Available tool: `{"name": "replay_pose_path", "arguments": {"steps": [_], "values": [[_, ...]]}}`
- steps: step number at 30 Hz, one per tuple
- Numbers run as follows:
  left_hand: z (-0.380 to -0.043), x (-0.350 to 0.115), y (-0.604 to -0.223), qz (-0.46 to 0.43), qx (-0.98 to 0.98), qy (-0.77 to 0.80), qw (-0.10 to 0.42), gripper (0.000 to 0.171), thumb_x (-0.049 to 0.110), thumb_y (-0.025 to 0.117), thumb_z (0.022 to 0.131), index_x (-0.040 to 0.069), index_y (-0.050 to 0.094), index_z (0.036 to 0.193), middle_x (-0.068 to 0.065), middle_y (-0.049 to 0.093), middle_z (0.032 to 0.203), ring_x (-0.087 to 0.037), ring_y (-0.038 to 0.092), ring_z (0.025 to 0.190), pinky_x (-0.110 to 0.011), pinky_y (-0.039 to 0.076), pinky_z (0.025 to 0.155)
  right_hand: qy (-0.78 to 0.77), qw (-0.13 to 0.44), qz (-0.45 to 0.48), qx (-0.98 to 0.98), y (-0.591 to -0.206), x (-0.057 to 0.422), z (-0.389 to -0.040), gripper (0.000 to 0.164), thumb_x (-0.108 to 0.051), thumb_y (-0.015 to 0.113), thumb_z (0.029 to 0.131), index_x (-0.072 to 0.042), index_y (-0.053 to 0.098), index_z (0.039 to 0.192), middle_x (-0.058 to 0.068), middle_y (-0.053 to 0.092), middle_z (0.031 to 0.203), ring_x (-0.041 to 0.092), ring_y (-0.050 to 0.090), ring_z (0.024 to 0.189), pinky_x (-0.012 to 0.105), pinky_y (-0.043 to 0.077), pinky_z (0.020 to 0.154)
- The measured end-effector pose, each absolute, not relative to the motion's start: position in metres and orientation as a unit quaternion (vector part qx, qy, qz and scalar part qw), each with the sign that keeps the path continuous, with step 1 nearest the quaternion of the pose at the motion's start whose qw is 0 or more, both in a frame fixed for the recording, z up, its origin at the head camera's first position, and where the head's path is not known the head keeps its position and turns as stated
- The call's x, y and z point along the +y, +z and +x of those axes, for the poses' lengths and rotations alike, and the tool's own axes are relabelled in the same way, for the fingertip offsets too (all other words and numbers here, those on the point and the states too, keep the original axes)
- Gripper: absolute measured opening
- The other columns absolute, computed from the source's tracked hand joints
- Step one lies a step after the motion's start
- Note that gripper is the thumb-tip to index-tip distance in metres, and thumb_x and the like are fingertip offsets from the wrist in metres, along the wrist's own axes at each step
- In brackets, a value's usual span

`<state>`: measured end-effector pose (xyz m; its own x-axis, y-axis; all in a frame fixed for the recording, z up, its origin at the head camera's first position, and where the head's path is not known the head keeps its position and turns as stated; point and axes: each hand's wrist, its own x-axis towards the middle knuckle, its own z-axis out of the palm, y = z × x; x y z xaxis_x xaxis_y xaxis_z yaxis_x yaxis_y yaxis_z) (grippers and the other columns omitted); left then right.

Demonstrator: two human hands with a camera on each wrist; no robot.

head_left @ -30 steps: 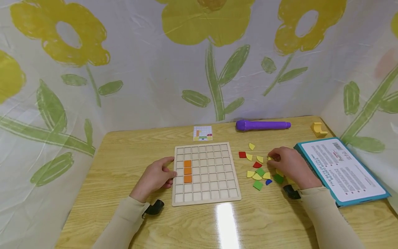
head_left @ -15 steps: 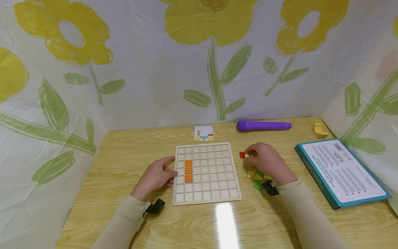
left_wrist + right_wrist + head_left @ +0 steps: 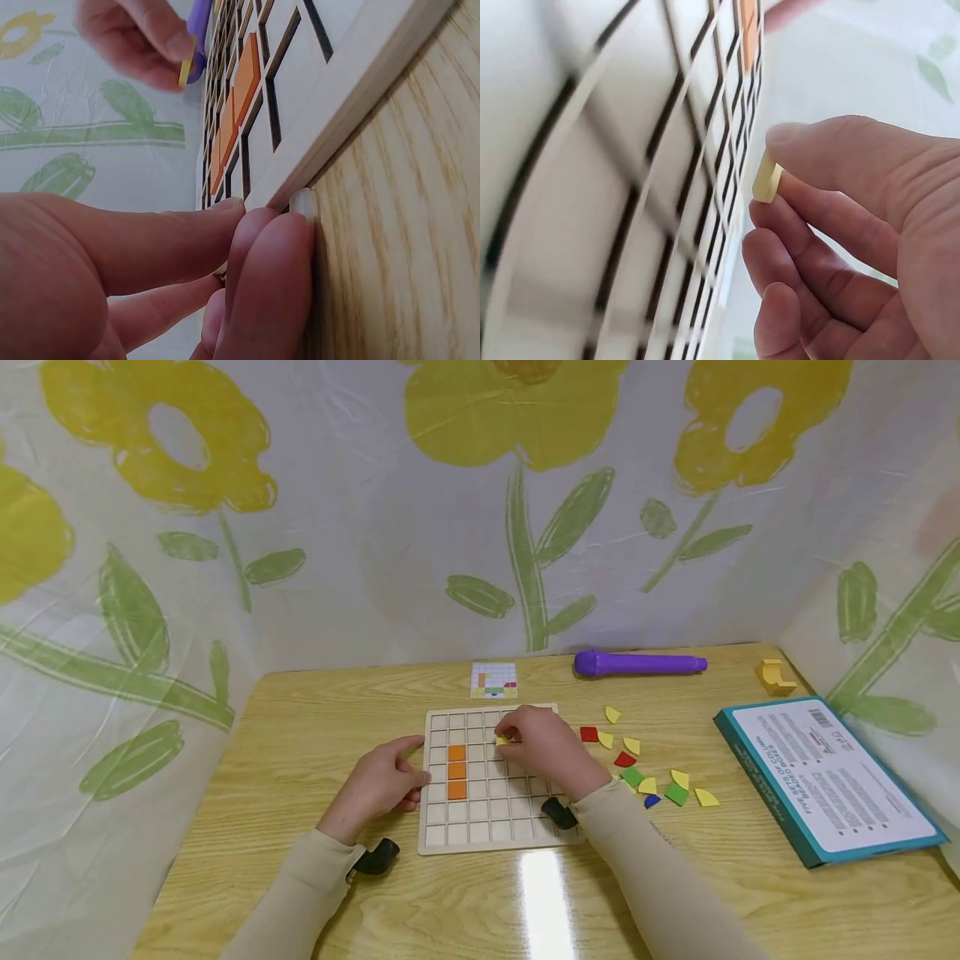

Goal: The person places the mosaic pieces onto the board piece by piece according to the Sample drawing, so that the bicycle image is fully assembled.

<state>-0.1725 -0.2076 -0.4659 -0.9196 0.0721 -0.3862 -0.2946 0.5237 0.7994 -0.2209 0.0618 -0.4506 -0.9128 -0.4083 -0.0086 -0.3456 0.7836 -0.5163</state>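
My right hand (image 3: 551,747) is over the upper middle of the wooden grid board (image 3: 480,842). Between thumb and fingertips it pinches a small yellow tile (image 3: 767,176), seen edge-on in the right wrist view and above the cells. My left hand (image 3: 381,783) holds the board's left edge, the thumb (image 3: 180,244) at the rim and the fingers against its side. Three orange square tiles (image 3: 457,770) fill a short column of cells on the left part of the board. Some cells are hidden beneath my right hand and sleeve.
Right of the board lie loose yellow (image 3: 632,746), red (image 3: 588,734), green (image 3: 677,793) and blue (image 3: 652,801) tiles. A pattern card (image 3: 494,680) and a purple microphone-shaped object (image 3: 641,663) lie behind. A teal box (image 3: 832,777) and a yellow holder (image 3: 775,678) are far right.
My right hand has moved left from the loose tiles to over the board, carrying a yellow tile. My left hand stays at the board's left edge.
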Motion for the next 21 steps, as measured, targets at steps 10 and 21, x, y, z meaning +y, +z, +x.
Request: {"name": "replay_pose_path", "arguments": {"steps": [10, 21], "values": [[-0.173, -0.206, -0.468, -0.068, 0.854, 0.479, 0.191, 0.068, 0.01, 0.074, 0.102, 0.018, 0.047, 0.164, -0.013, 0.068, 0.101, -0.019, 0.069, 0.067, -0.031, 0.063, 0.062, -0.25, 0.051, -0.219, 0.942, -0.463, 0.029, -0.219, 0.019, -0.02, 0.085, 0.095, -0.011, 0.083, 0.111, 0.002, 0.076, 0.101, 0.016, 0.065, 0.09, 0.036, 0.06, 0.089], [-0.173, -0.208, -0.468, -0.065, 0.859, 0.473, 0.185, 0.068, 0.011, 0.074, 0.102, 0.018, 0.047, 0.164, -0.012, 0.067, 0.1, -0.018, 0.069, 0.067, -0.03, 0.062, 0.062, -0.223, 0.045, -0.229, 0.946, -0.464, 0.02, -0.218, 0.017, -0.023, 0.083, 0.096, -0.013, 0.083, 0.11, -0.002, 0.07, 0.093, 0.014, 0.059, 0.083, 0.033, 0.056, 0.078]]}}
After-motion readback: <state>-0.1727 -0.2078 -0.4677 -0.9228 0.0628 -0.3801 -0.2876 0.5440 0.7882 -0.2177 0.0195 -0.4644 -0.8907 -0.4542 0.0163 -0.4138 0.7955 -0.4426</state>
